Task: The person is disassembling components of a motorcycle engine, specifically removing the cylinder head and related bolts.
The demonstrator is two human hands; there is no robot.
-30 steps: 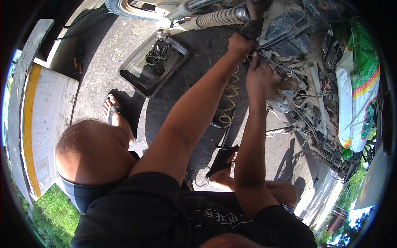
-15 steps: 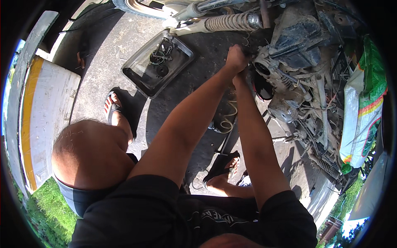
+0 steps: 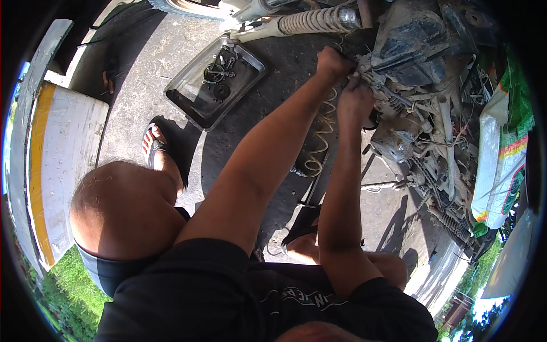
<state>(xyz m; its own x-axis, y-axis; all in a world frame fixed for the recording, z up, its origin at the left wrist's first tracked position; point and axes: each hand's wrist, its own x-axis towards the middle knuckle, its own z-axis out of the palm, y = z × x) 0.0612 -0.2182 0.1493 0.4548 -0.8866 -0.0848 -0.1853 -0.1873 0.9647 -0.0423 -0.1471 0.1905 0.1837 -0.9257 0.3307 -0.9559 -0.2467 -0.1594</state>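
Note:
Both my arms reach forward to a dirty, partly stripped motorcycle engine. My left hand is closed at the engine's near left end, its fingertips turned away into shadow; whatever it grips is hidden. Just below and right of it, my right hand rests against the engine's side with its back toward me. Its fingers are dark and bent toward the engine, and their tips cannot be made out. A pale coiled hose hangs down beside my right forearm.
A metal tray holding several dark parts lies on the ground at left. Beyond my hands runs a shock absorber with a coil spring. A long thin T-shaped rod lies near my right foot. A white and green sack hangs at right.
My right hand has come apart from the left and moved right onto the engine's side. My left hand has shifted slightly up and right. More of the coiled hose shows.

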